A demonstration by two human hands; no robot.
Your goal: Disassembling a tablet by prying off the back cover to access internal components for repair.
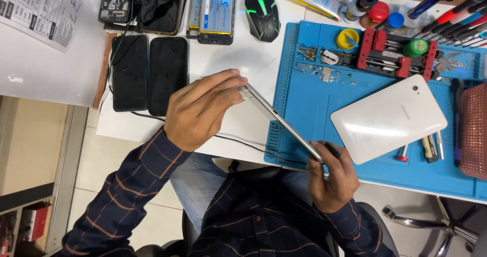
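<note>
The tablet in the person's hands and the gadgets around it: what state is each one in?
Tablet: held edge-on above the desk, left hand at one end, right hand at the other.
White tablet: lying back-up on the blue mat.
Two dark phones: lying flat, screens dark.
Mouse: glowing green.
Opened phone: back off, battery showing.

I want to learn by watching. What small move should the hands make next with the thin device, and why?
Probably slide the right hand along the edge of the thin device. The left hand grips its far end, it is held edge-on above the blue mat, and the white back cover already lies apart.
</note>
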